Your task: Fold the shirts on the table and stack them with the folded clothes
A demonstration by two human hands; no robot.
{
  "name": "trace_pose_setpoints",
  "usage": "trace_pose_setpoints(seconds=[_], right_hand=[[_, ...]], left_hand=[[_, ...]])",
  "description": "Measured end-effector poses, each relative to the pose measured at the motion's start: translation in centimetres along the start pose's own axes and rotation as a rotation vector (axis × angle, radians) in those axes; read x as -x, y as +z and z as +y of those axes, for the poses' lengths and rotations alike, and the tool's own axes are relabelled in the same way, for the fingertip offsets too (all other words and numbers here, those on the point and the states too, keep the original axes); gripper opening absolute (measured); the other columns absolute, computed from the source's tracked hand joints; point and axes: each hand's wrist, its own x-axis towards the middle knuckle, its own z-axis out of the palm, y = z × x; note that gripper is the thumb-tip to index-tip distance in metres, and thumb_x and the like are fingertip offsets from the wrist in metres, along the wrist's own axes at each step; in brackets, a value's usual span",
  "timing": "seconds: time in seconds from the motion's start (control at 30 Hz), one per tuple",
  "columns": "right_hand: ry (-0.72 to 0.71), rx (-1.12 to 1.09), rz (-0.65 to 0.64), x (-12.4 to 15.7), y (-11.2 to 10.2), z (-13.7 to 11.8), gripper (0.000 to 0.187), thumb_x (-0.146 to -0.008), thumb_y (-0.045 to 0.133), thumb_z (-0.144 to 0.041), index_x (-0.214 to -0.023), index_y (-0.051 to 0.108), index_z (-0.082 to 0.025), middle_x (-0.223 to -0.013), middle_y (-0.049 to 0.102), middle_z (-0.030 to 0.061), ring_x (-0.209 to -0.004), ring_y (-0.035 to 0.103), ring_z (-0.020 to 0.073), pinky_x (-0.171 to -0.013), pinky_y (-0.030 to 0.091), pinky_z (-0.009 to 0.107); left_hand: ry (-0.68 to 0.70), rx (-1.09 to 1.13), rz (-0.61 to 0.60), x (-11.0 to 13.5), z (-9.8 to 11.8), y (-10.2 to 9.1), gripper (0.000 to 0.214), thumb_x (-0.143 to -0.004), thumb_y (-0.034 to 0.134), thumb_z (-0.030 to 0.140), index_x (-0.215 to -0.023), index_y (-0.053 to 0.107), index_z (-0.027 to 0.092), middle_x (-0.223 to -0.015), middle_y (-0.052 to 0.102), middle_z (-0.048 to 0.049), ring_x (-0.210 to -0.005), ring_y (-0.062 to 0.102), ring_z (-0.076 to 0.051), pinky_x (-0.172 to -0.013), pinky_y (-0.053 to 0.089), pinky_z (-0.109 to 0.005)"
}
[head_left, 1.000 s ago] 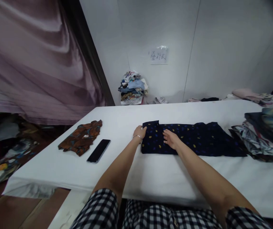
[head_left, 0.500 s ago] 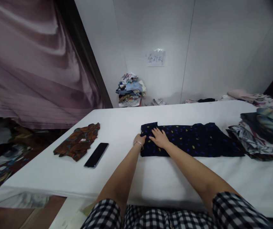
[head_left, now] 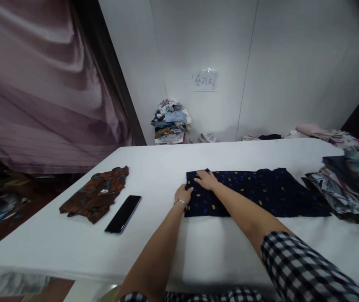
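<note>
A navy shirt (head_left: 254, 193) with small yellow and blue marks lies in a long folded strip across the white table. My left hand (head_left: 184, 195), with a bracelet at the wrist, is at the strip's left end, its thumb over the cloth edge; the fingertips are partly hidden. Near the upper edge of that same end, my right hand (head_left: 207, 180) presses flat on the fabric with fingers stretched out. To the left lie a black phone (head_left: 123, 214) and a small brown patterned garment (head_left: 96, 195) with a white tag.
Folded clothes are stacked (head_left: 345, 188) at the table's right. Beyond the far edge stands a clothes pile (head_left: 171, 121) against the wall, below a handwritten sign (head_left: 206, 80). More clothes (head_left: 330, 134) lie at the back right. A pink curtain (head_left: 41, 84) hangs at left.
My right hand has slid toward the upper left of the shirt, and the raised flap at its top edge now lies lower. The left hand stays at the left end. The view has shifted slightly.
</note>
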Motion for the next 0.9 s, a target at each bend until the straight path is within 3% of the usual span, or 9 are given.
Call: trace_pose_setpoints(seconds=[0.1, 0.2, 0.3, 0.4, 0.47, 0.53, 0.63, 0.8, 0.9], right_hand=[[0.248, 0.029, 0.040, -0.9, -1.4, 3.3, 0.056, -0.094, 0.030, -0.047, -0.134, 0.047, -0.011, -0.140, 0.042, 0.0216, -0.133, 0.031, 0.0344, -0.106, 0.016, 0.060], [0.353, 0.066, 0.105, -0.9, -2.6, 5.2, 0.055, -0.096, 0.023, -0.041, -0.138, 0.042, -0.010, -0.145, 0.035, 0.0225, -0.138, 0.023, 0.0343, -0.106, 0.013, 0.060], [0.180, 0.070, 0.143, -0.8, -2.3, 4.5, 0.057, -0.096, 0.025, -0.045, -0.147, 0.026, -0.017, -0.156, 0.016, 0.0096, -0.143, 0.008, 0.0228, -0.113, 0.009, 0.045], [-0.017, 0.015, 0.014, -0.7, -1.3, 3.7, 0.057, -0.093, 0.035, -0.051, -0.145, 0.032, -0.027, -0.154, 0.025, 0.0028, -0.142, 0.016, 0.0191, -0.114, 0.013, 0.038], [0.053, 0.000, -0.032, -0.7, -1.1, 4.0, 0.052, -0.093, 0.036, -0.049, -0.139, 0.041, -0.025, -0.150, 0.033, 0.0070, -0.139, 0.023, 0.0245, -0.112, 0.014, 0.047], [0.190, 0.003, 0.012, -0.3, -1.3, 4.6, 0.053, -0.095, 0.033, -0.046, -0.137, 0.045, -0.017, -0.147, 0.035, 0.0154, -0.138, 0.025, 0.0316, -0.108, 0.014, 0.058], [0.280, -0.002, 0.109, 1.4, -1.3, 4.6, 0.056, -0.096, 0.029, -0.043, -0.140, 0.040, -0.010, -0.150, 0.027, 0.0182, -0.141, 0.016, 0.0322, -0.110, 0.011, 0.057], [-0.026, -0.354, 0.248, 6.5, 1.5, 0.5, 0.065, -0.091, 0.041, -0.045, -0.145, 0.032, -0.011, -0.152, 0.026, 0.0128, -0.141, 0.019, 0.0208, -0.115, 0.018, 0.035], [-0.003, -0.495, 0.194, 8.6, 2.5, -1.9, 0.070, -0.085, 0.052, -0.043, -0.145, 0.033, -0.011, -0.150, 0.029, 0.0139, -0.140, 0.023, 0.0226, -0.115, 0.020, 0.036]], left_hand=[[-0.009, 0.033, -0.014, 0.0, 0.0, 0.0, 0.024, -0.081, 0.057, 0.039, -0.098, 0.063, 0.022, -0.101, 0.070, -0.0053, -0.093, 0.065, -0.022, -0.077, 0.047, -0.029], [-0.019, 0.038, -0.019, -0.1, 0.1, -0.1, 0.025, -0.081, 0.058, 0.040, -0.098, 0.063, 0.023, -0.102, 0.070, -0.0056, -0.094, 0.065, -0.022, -0.077, 0.047, -0.029], [-0.032, 0.042, -0.023, -0.2, 0.2, -0.1, 0.026, -0.080, 0.058, 0.041, -0.099, 0.063, 0.023, -0.102, 0.070, -0.0056, -0.094, 0.065, -0.022, -0.077, 0.047, -0.029], [-0.022, 0.066, -0.024, -0.2, 0.1, 0.0, 0.026, -0.080, 0.058, 0.040, -0.097, 0.063, 0.022, -0.100, 0.071, -0.0057, -0.092, 0.065, -0.021, -0.076, 0.047, -0.027], [-0.017, 0.089, -0.020, -0.2, 0.0, 0.0, 0.025, -0.079, 0.059, 0.040, -0.095, 0.063, 0.021, -0.099, 0.071, -0.0057, -0.089, 0.065, -0.020, -0.074, 0.047, -0.027], [-0.022, 0.112, -0.015, -0.2, -0.1, 0.0, 0.025, -0.078, 0.059, 0.040, -0.094, 0.064, 0.021, -0.097, 0.071, -0.0058, -0.087, 0.066, -0.020, -0.072, 0.047, -0.027], [-0.026, 0.141, -0.007, -0.3, -0.1, -0.1, 0.025, -0.077, 0.061, 0.039, -0.093, 0.064, 0.020, -0.097, 0.071, -0.0061, -0.085, 0.066, -0.020, -0.071, 0.046, -0.027], [-0.048, 0.209, 0.024, -0.5, 0.2, -0.1, 0.020, -0.071, 0.067, 0.034, -0.083, 0.065, 0.018, -0.089, 0.072, -0.0070, -0.081, 0.066, -0.021, -0.070, 0.046, -0.028], [-0.059, 0.277, 0.035, -0.4, 0.7, -0.2, 0.014, -0.071, 0.067, 0.028, -0.078, 0.064, 0.017, -0.080, 0.071, -0.0062, -0.073, 0.066, -0.020, -0.065, 0.047, -0.027]])
